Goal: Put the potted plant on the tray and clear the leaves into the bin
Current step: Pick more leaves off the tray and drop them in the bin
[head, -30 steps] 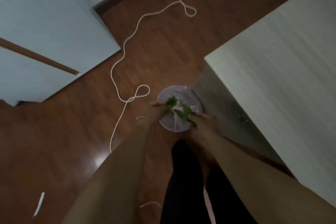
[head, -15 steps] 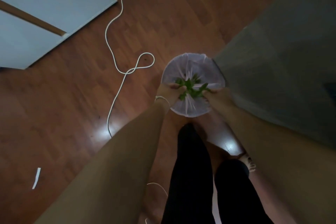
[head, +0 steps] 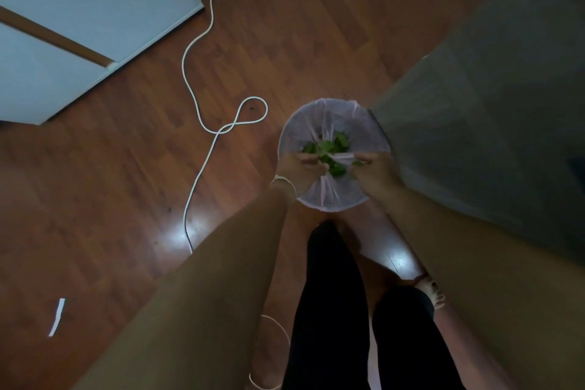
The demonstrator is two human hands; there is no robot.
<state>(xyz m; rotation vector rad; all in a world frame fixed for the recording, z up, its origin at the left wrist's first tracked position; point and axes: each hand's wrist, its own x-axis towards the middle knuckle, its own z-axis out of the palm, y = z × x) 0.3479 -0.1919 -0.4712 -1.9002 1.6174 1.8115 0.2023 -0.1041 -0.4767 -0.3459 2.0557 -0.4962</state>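
Bin: round, lined with a pale bag, standing on the wood floor against the corner of a grey cabinet. Leaves: green, loose, inside the bin mouth, between and just beyond the fingertips of both hands. Left hand: over the bin's left rim, fingers curled inward touching leaves; whether they pinch any cannot be told. Right hand: over the right rim, fingers curled, a leaf at the fingertips. White cord: looped on the floor left of the bin.

Both hands, left hand and right hand, over lined bin, green leaves between.
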